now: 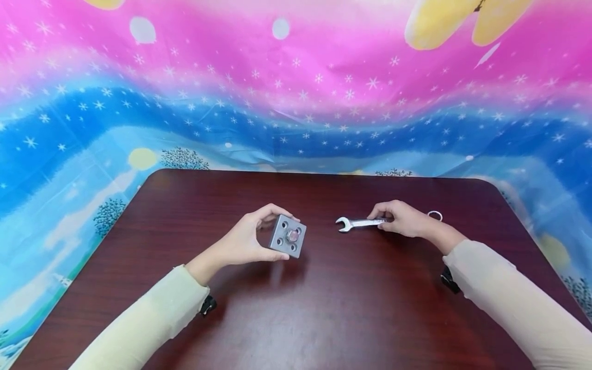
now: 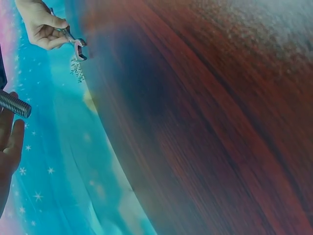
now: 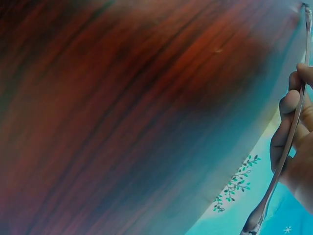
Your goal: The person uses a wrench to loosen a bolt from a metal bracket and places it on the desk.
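In the head view, my left hand (image 1: pixel 244 239) grips a grey square metal block (image 1: pixel 285 247) by its edges, thumb below and fingers above. The block has holes near its corners, and a hex bolt (image 1: pixel 292 236) sits in its middle with the head facing me. The left wrist view shows the bolt's threaded shank (image 2: pixel 18 105) sticking out of the far side. To the right, my right hand (image 1: pixel 403 218) holds a silver combination wrench (image 1: pixel 361 223) by its shaft. The wrench's open end points left toward the block, apart from it; its ring end shows behind the wrist.
Both hands are above a dark reddish-brown wooden table (image 1: pixel 324 308) with rounded far corners. A pink and blue patterned cloth (image 1: pixel 296 103) hangs behind the table and along its sides. Dark wrist devices (image 1: pixel 449 280) show under both sleeves.
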Demonstrator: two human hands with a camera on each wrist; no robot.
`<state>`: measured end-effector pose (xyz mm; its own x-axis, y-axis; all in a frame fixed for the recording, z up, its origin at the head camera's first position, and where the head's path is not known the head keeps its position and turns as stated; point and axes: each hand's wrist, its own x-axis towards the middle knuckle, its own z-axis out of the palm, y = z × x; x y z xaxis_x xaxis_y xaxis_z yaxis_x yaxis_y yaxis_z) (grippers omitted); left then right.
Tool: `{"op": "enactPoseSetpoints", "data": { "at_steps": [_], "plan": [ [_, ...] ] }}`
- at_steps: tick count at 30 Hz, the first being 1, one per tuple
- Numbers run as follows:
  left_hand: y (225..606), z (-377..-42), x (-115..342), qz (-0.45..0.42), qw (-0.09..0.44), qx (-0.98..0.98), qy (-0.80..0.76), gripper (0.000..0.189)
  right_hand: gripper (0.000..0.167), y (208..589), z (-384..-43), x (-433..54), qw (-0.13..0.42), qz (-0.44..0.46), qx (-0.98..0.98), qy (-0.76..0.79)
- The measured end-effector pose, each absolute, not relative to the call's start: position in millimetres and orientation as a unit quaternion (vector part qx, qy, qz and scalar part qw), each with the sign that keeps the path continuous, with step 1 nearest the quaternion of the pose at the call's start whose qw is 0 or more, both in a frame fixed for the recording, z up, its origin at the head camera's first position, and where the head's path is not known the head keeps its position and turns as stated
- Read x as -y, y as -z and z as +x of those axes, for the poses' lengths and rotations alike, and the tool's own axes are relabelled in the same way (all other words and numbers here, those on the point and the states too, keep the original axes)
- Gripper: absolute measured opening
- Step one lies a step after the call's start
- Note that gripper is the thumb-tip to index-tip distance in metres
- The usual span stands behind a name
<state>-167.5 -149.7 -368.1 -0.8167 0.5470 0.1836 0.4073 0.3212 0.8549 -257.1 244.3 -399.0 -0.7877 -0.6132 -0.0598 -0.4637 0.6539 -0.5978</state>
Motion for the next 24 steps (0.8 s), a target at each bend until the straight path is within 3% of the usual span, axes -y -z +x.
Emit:
{"op": "enactPoseSetpoints", "data": {
  "at_steps": [13, 24],
  "plan": [
    [373, -168, 144, 0.279, 0.066, -0.803, -0.523, 0.069, 0.025, 410, -253, -246, 0.112, -0.331, -0.901, 0.256],
    [373, -175, 133, 0.231, 0.02, -0.835, -0.5, 0.068, 0.025, 405, -254, -242, 0.113, -0.323, -0.916, 0.21]
  ]
}}
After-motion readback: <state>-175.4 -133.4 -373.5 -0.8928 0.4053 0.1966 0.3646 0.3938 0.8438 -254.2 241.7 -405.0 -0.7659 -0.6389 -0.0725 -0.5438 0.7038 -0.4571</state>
